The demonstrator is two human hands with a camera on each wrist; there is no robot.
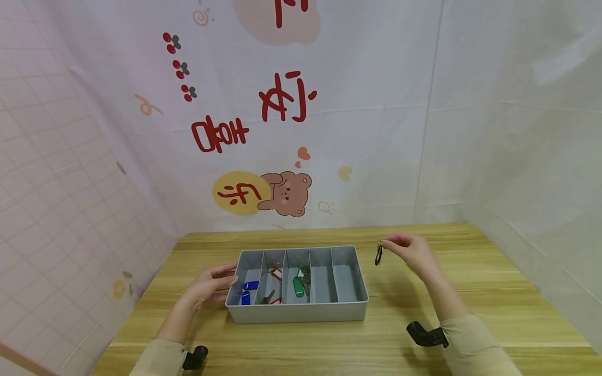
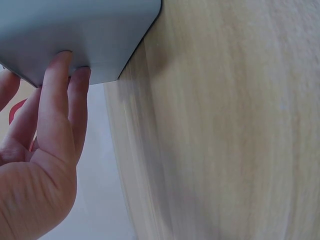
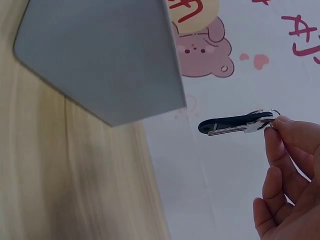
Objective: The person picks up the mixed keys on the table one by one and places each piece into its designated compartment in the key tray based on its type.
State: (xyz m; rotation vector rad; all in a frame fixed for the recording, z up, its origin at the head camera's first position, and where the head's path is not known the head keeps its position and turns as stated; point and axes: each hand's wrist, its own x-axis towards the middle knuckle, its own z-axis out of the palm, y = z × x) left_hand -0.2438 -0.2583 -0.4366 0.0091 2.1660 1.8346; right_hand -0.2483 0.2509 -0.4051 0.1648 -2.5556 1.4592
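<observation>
A grey divided box (image 1: 301, 313) stands on the wooden table. My left hand (image 1: 213, 282) holds its left end, fingertips on the outer wall and thumb over the rim. In the left wrist view, the fingers (image 2: 57, 95) lie against this grey wall. To the right of the box, my raised right hand (image 1: 414, 253) pinches a bunch of keys (image 3: 237, 122) by its ring, between thumb and index finger. A black tag hangs on the ring beside silver keys. Inside the box lie blue key tags (image 1: 251, 285), red-and-white key tags (image 1: 277, 274) with keys, and a green key tag (image 1: 298, 286) with keys.
Nothing lies in the two right compartments (image 1: 323, 284) of the box. Behind the wooden table (image 1: 291, 350) hangs a white printed cloth (image 1: 367, 130), which also encloses both sides. Black camera mounts (image 1: 425, 334) sit at both sleeves.
</observation>
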